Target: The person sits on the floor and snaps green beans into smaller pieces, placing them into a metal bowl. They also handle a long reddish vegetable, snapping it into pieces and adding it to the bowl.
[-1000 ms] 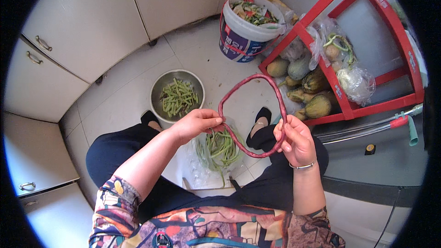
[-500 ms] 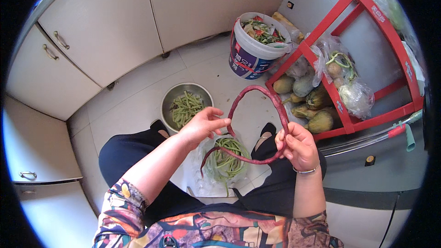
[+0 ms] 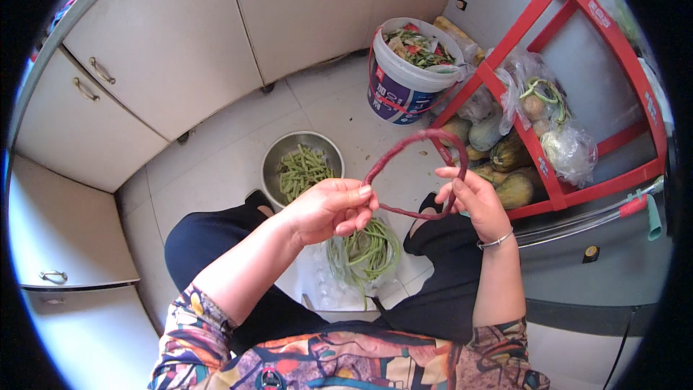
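Observation:
My left hand (image 3: 346, 206) pinches the lower left of a long red bean (image 3: 413, 138) bent into a loose loop. My right hand (image 3: 469, 201) is at the loop's right side, its fingers loosely curled on the bean. Under the loop, a plastic bag of long green beans (image 3: 367, 249) lies between my knees. Beyond my left hand, a steel bowl (image 3: 270, 150) holds cut green bean pieces (image 3: 303, 164).
A white-and-purple bucket (image 3: 397, 90) of scraps stands at the back. At the right, a red rack (image 3: 528, 3) holds gourds (image 3: 514, 189) and bagged vegetables (image 3: 567, 152). Pale cabinets (image 3: 151, 43) line the left and back; metal tubing (image 3: 563, 225) runs along the right.
The loop has narrowed and tilted, and the dangling end seen half a second ago is drawn up. My left fingers, looser then, now grip the bean. My right hand has moved slightly rightward and up.

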Tool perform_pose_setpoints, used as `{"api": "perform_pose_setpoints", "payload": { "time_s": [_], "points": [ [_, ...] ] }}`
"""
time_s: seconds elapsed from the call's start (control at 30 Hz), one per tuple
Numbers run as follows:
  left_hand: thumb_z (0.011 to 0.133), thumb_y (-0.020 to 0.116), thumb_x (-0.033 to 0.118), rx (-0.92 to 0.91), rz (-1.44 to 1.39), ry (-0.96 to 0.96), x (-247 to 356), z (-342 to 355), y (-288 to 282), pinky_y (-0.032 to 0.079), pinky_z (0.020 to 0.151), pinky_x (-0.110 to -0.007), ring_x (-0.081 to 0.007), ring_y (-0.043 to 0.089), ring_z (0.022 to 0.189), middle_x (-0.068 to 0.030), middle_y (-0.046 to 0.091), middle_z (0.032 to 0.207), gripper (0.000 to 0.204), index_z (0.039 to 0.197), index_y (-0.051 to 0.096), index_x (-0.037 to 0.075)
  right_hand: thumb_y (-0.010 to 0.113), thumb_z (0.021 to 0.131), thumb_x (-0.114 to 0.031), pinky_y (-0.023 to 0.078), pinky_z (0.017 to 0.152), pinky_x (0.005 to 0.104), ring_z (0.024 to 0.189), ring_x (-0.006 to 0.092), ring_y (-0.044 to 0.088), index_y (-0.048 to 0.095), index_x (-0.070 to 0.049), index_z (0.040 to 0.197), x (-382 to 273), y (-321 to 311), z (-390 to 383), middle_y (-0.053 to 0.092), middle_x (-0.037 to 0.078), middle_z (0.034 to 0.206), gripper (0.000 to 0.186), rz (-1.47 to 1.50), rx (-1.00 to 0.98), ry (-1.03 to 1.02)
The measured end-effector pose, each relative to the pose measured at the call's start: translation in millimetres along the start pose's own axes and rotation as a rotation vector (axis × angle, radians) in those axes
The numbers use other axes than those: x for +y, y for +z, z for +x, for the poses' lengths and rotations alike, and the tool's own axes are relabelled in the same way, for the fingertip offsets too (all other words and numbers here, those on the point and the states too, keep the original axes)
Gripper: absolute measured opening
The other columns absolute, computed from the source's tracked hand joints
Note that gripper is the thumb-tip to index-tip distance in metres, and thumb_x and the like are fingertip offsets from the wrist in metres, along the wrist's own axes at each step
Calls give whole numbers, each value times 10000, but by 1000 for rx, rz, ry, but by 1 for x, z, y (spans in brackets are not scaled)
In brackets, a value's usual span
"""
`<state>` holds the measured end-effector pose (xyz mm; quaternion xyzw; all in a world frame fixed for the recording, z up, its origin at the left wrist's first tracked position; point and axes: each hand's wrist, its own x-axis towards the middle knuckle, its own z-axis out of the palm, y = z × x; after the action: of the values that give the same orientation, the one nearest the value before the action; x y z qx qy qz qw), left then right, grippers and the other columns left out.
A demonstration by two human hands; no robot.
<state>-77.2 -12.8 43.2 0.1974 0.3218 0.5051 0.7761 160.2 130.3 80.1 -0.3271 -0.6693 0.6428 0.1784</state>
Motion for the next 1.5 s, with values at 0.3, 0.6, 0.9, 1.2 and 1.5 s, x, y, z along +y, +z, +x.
{"api": "perform_pose_setpoints", "payload": {
  "time_s": [0.3,0.6,0.9,1.2,1.5],
  "points": [
    [902,576,310,68,265,76,10,-2,20,247,433,-174,-25,364,479,34,497,601,253,800,558,78,551,922,-283,354,564,151,623,14,442,587,-33,1042,-28,10,13,501,-61,720,280,-5,-82,-16],
    [946,479,340,169,142,121,22,0,19,234,443,-189,-35,341,504,23,475,617,302,785,536,91,495,940,-203,235,456,175,506,-1,309,596,-12,981,-25,12,14,390,-98,605,219,-132,-191,-51],
    [950,462,318,439,553,299,18,20,-1,316,466,-267,-125,417,512,-13,499,615,331,750,531,63,522,921,-181,323,515,215,566,44,380,605,-9,862,-8,24,22,445,-42,610,199,-339,19,-260],
    [909,458,227,920,1684,705,28,42,-6,444,652,-477,-375,574,730,-185,591,731,248,787,565,39,536,907,-190,387,522,265,551,93,455,602,-16,830,-12,32,19,508,15,582,201,-467,138,-271],
    [938,511,260,881,654,623,53,26,-29,332,411,-199,-38,396,491,38,458,619,219,848,555,65,496,935,-213,350,557,224,598,47,398,604,-18,829,-11,-2,9,455,-52,625,247,-57,139,-45]
  ]
}}
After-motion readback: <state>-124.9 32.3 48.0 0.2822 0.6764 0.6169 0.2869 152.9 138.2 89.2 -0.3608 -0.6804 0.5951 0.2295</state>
